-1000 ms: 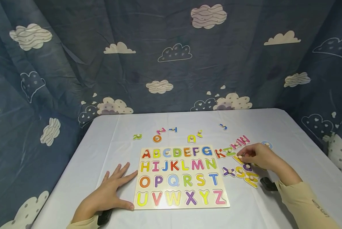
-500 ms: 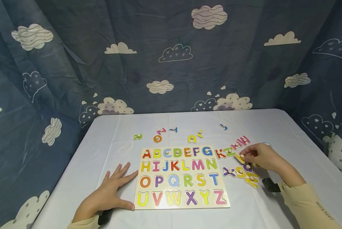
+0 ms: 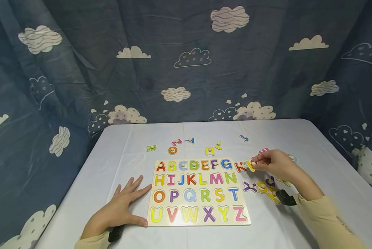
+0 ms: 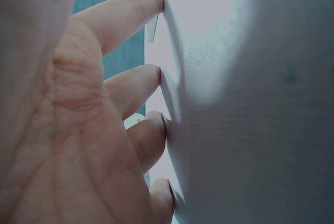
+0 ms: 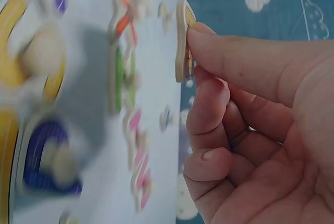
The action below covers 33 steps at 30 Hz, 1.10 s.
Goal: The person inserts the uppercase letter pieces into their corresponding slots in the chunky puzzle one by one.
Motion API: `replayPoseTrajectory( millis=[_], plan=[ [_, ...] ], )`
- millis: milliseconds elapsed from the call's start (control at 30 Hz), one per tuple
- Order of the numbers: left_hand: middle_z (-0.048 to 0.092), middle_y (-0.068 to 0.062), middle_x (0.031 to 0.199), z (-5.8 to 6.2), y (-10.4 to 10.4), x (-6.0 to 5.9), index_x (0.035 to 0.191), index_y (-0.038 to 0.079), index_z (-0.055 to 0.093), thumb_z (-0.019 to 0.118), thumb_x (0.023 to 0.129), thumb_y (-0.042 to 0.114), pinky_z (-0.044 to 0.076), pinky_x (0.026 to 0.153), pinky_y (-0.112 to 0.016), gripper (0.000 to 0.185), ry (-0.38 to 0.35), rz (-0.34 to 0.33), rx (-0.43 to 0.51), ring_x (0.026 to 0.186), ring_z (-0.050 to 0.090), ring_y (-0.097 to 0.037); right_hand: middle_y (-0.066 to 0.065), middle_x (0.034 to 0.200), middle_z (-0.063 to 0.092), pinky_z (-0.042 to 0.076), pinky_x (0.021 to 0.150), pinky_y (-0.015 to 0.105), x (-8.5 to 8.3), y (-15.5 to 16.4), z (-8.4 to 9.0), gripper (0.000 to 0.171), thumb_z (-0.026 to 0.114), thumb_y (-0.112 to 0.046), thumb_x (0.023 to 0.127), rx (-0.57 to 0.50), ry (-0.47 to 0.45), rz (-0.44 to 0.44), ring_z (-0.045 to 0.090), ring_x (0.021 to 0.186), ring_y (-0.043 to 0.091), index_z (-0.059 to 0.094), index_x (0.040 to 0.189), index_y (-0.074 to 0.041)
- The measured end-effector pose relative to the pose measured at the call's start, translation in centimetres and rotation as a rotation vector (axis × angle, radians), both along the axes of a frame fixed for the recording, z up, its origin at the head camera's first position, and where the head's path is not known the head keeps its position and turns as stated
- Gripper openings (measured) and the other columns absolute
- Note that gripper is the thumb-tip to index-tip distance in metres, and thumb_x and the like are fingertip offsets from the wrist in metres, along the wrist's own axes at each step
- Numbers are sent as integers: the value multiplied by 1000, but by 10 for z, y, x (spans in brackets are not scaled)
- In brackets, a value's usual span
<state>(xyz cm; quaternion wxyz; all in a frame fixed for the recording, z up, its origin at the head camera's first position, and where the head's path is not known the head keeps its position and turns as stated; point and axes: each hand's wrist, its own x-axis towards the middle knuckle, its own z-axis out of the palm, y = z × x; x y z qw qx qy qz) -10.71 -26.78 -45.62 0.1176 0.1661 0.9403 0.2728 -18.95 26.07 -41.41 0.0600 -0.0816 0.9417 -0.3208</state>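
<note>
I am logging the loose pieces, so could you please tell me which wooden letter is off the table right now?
The yellow wooden letter pinched by the right hand, beside the red K; the others lie flat.

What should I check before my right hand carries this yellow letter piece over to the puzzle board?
1. Grip on the piece: ok. The right hand pinches the yellow letter piece between thumb and fingers.
2. Piece off the table: ok in the right wrist view; it hangs clear of the tablecloth.
3. Board steadied: ok. The left hand lies flat with fingers at the edge of the puzzle board.
4. Which letter it is: cannot tell; only its edge and a bit of yellow face show.
5. Path to the board: not ok. The orange K piece lies between hand and board, so lift over it.
</note>
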Motion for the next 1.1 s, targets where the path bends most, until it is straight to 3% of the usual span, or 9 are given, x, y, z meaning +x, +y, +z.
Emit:
replayPoseTrajectory(
  millis=[267, 567, 800, 1100],
  plan=[
    [22, -15, 180, -1, 0, -1, 162, 30, 50, 99, 59, 63, -3, 125, -83, 119, -5, 6, -6, 166, 7, -52, 6, 86, 71, 49, 62, 24, -7, -38, 8, 21, 79, -18, 97, -86, -15, 37, 59, 77, 16, 79, 109, -1],
    [22, -15, 180, 2, 0, 1, 162, 28, 50, 99, 58, 62, -2, 125, -83, 119, -8, 11, 3, 166, 7, -52, 2, 82, 64, 42, 58, 22, -11, -91, 9, 15, 81, -15, 95, -132, 9, 57, 54, 76, 16, 79, 104, -3],
    [24, -16, 179, 1, -4, 5, 161, 27, 52, 100, 57, 61, -1, 125, -84, 119, -18, 28, -5, 166, 8, -53, 2, 80, 65, 44, 61, 22, -12, -139, 3, 12, 83, -13, 93, -183, -2, 85, 54, 73, 15, 79, 97, -3],
    [23, -15, 180, -1, -2, -1, 161, 28, 51, 99, 59, 62, -2, 125, -84, 118, -6, 9, 13, 166, 7, -52, 0, 77, 66, 44, 61, 23, -14, -183, -8, 9, 86, -14, 91, -232, -7, 96, 53, 69, 12, 81, 92, -7]
  ],
)
